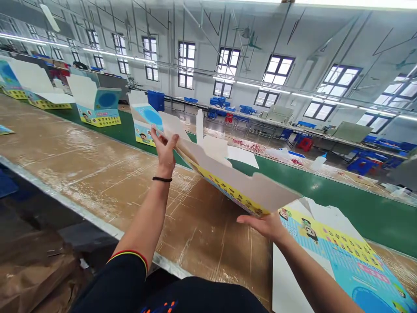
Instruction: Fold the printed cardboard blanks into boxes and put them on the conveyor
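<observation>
Between my hands a flat printed cardboard box blank (224,178) is held tilted above the brown table. Its edge facing me is yellow with small figures, and its upper flaps are white. My left hand (165,148) grips the far left end, thumb and fingers around the board. At the near right end my right hand (265,224) holds the lower edge, its thumb showing and its other fingers mostly hidden. Beside my right forearm lies a stack of flat printed box blanks (342,248), blue and yellow on top.
A green conveyor belt (332,213) runs along the table's (130,182) far side. Opened boxes stand on it at the left, including one box (99,108) with raised flaps. Beyond the belt are small red parts (249,145) and a white bottle (318,162).
</observation>
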`<control>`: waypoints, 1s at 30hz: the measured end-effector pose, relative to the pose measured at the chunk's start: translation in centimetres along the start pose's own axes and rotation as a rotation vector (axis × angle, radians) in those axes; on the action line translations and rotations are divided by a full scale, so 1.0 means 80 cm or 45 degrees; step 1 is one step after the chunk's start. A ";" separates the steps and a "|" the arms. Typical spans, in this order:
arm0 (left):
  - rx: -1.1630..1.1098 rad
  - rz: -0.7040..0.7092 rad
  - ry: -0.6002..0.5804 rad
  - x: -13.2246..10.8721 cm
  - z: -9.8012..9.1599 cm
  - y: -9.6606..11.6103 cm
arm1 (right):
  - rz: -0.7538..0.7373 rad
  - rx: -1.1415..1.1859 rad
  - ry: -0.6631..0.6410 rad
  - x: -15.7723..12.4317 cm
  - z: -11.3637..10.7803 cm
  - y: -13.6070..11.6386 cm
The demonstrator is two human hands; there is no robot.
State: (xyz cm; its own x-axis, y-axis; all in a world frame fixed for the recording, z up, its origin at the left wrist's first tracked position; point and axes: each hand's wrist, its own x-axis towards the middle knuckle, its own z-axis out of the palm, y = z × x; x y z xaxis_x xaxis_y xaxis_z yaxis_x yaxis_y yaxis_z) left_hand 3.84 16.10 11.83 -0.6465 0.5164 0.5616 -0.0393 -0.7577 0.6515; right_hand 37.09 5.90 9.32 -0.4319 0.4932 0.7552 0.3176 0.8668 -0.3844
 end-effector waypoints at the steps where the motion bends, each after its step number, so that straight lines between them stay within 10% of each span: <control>1: -0.009 -0.003 -0.020 -0.006 -0.001 0.008 | -0.003 0.030 0.043 -0.004 0.001 0.000; 9: -0.217 -0.590 -0.744 -0.061 0.010 0.090 | 0.364 0.084 0.297 0.010 0.004 -0.013; 14: -0.199 -0.747 -0.897 -0.075 0.024 0.077 | 0.114 -0.364 0.509 0.033 -0.018 -0.025; 22: -0.018 -0.780 -1.011 -0.096 0.029 0.022 | 0.344 -0.778 -0.948 0.055 -0.010 -0.033; 30: -0.080 -1.009 -0.978 -0.133 0.026 0.034 | 0.344 -0.815 -1.131 0.056 0.011 -0.043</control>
State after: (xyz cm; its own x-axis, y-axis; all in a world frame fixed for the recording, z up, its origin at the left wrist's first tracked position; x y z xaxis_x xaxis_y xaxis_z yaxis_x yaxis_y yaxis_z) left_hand 12.17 9.37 8.71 0.2237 0.9583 0.1779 -0.2861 -0.1100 0.9519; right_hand 33.29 5.18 13.52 -0.6498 0.7581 -0.0553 0.7559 0.6521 0.0580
